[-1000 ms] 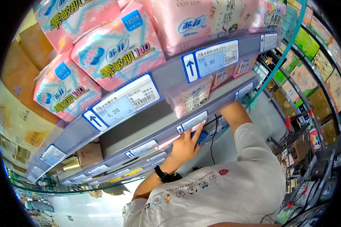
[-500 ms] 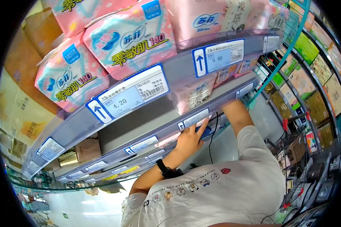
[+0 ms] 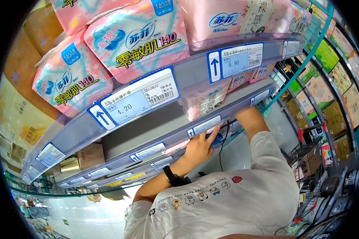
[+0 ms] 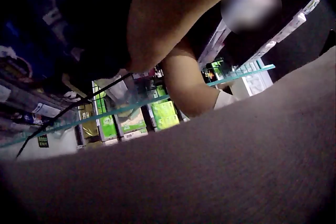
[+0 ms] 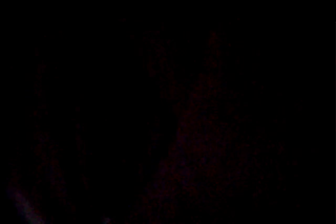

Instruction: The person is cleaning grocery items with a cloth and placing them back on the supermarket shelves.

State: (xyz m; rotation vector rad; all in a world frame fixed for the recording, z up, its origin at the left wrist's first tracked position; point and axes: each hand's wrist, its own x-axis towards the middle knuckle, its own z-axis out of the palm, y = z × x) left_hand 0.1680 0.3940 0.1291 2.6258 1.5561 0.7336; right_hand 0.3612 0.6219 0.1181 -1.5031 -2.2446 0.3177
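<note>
In the head view my left hand (image 3: 199, 149), with a dark band (image 3: 173, 177) on its wrist, rests at the front edge of a lower shelf (image 3: 179, 137). Two of its fingers stretch over that edge, just below a price label (image 3: 205, 125). Something blue (image 3: 217, 140) shows beside the fingers, and a pink item (image 3: 174, 148) lies by the back of the hand. My right forearm (image 3: 251, 119) reaches in under the same shelf, which hides the right hand. The right wrist view is nearly black.
Pink packs of sanitary pads (image 3: 137, 38) fill the shelf above, over a 4.20 label (image 3: 137, 97). A soft pink pack (image 3: 207, 103) stands on the lower shelf. A black cord (image 3: 223, 149) hangs near the left hand. A cart (image 3: 309, 171) stands at the right.
The left hand's fingers have shifted a little along the shelf edge, and less of the blue thing shows. The right arm stays under the shelf. The head view has shifted slightly.
</note>
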